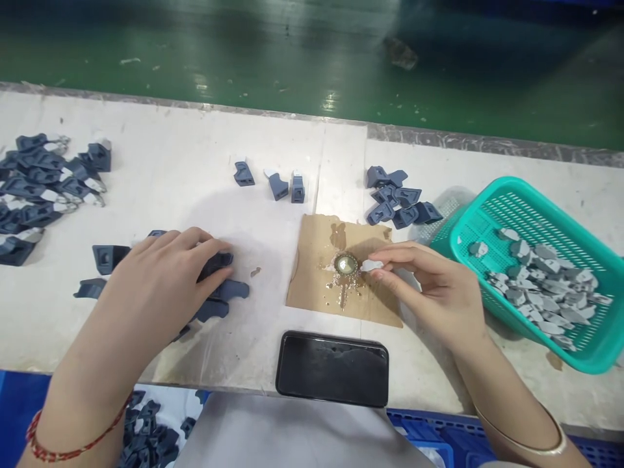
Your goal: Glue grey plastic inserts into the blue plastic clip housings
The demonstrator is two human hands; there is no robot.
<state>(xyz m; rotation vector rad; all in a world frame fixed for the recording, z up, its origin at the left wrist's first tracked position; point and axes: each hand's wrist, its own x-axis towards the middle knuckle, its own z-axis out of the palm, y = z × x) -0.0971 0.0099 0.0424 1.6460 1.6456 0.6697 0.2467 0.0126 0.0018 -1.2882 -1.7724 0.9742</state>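
Note:
My right hand [429, 286] pinches a small light-grey piece [372, 265] between thumb and fingertips. That piece is right beside a small round cap of liquid [346, 263], which sits on a stained sheet of brown cardboard [312, 286] with wet drops around it. Over a loose group of dark blue-grey plastic parts [234, 289] on the left, my left hand [166, 279] has its thumb and fingers closed around one dark part [214, 263]. The palm covers some of that group.
A green basket [517, 188] of grey pieces stands at right. A phone [334, 369] lies by the front edge. Dark parts [397, 198] sit behind the cardboard, a few more [277, 185] at centre back, and a pile with grey tips [43, 175] far left.

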